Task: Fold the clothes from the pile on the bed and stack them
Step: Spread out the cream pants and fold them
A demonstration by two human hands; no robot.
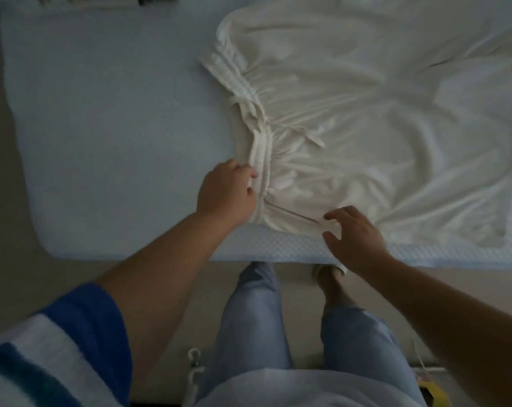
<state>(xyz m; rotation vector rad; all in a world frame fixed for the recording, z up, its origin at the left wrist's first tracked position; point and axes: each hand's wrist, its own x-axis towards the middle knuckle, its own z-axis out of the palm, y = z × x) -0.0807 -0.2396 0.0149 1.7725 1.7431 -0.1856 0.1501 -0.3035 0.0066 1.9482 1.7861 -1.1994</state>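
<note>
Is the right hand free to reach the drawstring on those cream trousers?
Probably yes. The right hand hovers open at the near hem of the trousers, and nothing lies between it and the drawstring.

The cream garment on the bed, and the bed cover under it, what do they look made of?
The cream garment looks like thin, soft woven or jersey cloth: it gathers at a drawstring waistband and drapes in fine wrinkles. The bed cover, pale blue, looks quilted or waffle-textured at its near edge.

left hand [225, 190] curled, right hand [355, 237] spread
</note>
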